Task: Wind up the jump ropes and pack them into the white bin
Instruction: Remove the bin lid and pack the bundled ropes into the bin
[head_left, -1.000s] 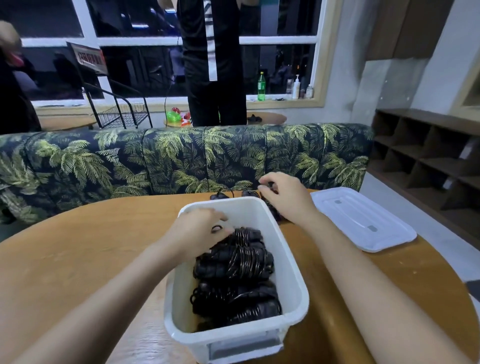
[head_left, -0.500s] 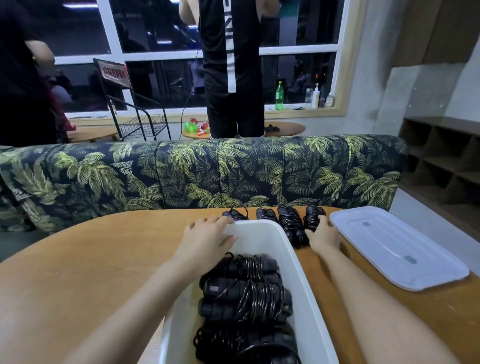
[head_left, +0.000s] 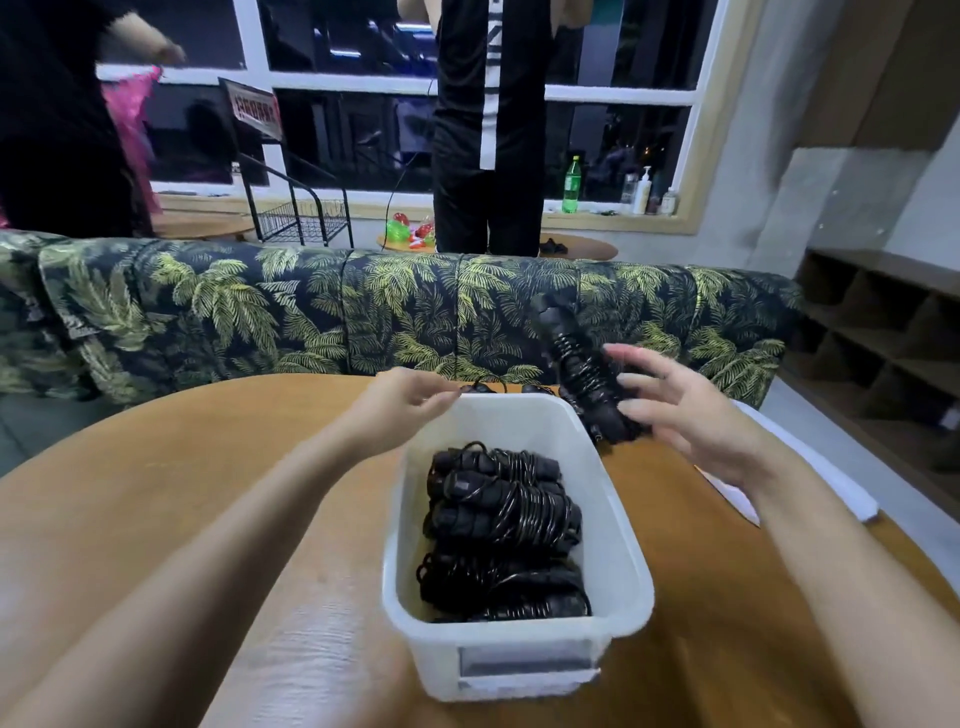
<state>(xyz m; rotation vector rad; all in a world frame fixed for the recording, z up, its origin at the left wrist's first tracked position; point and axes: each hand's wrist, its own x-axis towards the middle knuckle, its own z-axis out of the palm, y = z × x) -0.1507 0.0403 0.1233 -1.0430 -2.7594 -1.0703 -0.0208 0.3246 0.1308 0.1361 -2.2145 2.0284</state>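
Aloft, coil-wrapped black jump rope (head_left: 576, 358) in right fingers (head_left: 644, 414); left fingers (head_left: 440, 401), hold unclear.

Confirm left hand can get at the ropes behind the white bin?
Probably yes. The left hand is at the far rim of the white bin, right beside the ropes on the table; nothing sits between them.

White bin (head_left: 519, 631), black ropes (head_left: 501, 525), leaf-print sofa (head_left: 249, 306)

Bin milky white, the lid (head_left: 844, 486) the same; the single rope (head_left: 582, 371) by the far rim black like the rest; table (head_left: 156, 493) warm orange-brown wood grain; sofa near-black with yellow-green palm fronds; shelf (head_left: 883, 332) dark brown; bottle (head_left: 572, 186) bright green; window frame (head_left: 363, 83) white; standing person (head_left: 467, 171) in black with one white stripe, and a pink cloth (head_left: 130, 119) at far left.
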